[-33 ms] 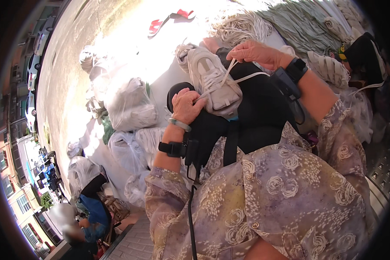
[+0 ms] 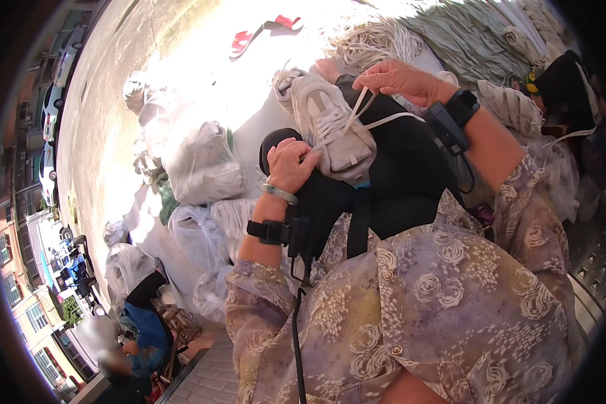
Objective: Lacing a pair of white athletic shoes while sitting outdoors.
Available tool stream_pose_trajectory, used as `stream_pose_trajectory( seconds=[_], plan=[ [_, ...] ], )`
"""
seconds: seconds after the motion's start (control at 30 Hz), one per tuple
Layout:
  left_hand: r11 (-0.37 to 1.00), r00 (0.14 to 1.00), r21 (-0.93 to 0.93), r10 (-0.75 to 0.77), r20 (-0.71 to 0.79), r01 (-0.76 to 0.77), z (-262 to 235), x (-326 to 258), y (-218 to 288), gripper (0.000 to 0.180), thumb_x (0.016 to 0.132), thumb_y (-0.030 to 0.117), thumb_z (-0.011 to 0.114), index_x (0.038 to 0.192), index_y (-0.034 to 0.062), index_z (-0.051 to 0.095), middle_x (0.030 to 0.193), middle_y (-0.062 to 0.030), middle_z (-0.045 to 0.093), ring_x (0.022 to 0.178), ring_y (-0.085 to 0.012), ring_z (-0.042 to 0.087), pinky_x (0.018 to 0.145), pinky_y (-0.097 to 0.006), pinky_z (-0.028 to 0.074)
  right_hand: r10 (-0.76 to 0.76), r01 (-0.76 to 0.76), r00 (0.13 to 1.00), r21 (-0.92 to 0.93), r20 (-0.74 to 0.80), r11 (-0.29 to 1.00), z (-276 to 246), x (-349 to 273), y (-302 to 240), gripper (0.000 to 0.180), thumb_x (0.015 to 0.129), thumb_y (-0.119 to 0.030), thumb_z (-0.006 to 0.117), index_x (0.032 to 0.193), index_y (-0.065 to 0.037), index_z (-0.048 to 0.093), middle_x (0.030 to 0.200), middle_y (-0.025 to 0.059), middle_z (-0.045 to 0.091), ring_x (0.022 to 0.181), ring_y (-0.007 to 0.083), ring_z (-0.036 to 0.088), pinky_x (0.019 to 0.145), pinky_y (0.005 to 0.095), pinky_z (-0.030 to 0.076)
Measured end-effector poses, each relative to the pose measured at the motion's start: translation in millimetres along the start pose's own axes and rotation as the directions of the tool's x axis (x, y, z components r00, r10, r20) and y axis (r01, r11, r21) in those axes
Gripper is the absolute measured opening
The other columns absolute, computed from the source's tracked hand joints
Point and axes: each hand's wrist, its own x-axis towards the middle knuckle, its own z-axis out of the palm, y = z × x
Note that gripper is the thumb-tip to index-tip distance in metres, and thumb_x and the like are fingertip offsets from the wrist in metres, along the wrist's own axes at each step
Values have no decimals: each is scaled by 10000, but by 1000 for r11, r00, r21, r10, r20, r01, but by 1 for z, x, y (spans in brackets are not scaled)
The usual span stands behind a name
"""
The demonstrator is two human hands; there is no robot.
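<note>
A pale beige and white sneaker [image 2: 347, 156] rests across my black-clad lap, its tongue pointing away from me. White shoelace [image 2: 392, 118] is threaded through part of it, with a loose length trailing over my right thigh. Beyond the shoe's right side, my right hand [image 2: 402, 82] pinches a stretch of lace between thumb and fingertips and holds it raised and taut. My left hand [image 2: 291, 165] is closed at the shoe's left edge, pinching the lace there. Another pale shoe [image 2: 287, 86] sits just behind, partly hidden by the first.
A heap of loose white laces [image 2: 377, 44] lies at the far side beside grey-green bundles [image 2: 458, 47]. Plastic bags of white bundles [image 2: 205, 161] stand to my left. Red and black sandals [image 2: 246, 42] lie on the sunlit floor. Another person [image 2: 141, 337] sits at the lower left.
My right hand has shifted very slightly, and the lace in it has moved a little with it. My left hand and the sneaker stay in place.
</note>
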Motion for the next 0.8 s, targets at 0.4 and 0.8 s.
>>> stream_pose_trajectory(
  seconds=[0.4,0.8],
  plan=[
    [987,970,-43,-163,-181,158,-8,-11,1,161,758,199,614,726,44,640,683,-102,591,657,-264,589,608,-341,449,29,-58,997,458,69,887,34,18,-14,143,864,-162,552,919,-34,586,919,64,629,888,161,597,821,300,453],
    [968,965,-109,-237,-113,225,11,-1,11,184,742,243,555,693,76,614,719,-128,609,755,-325,586,678,-413,459,39,-52,998,356,44,933,40,-1,-29,176,893,-172,508,951,-12,551,780,76,620,744,180,626,743,322,505]
  ],
)
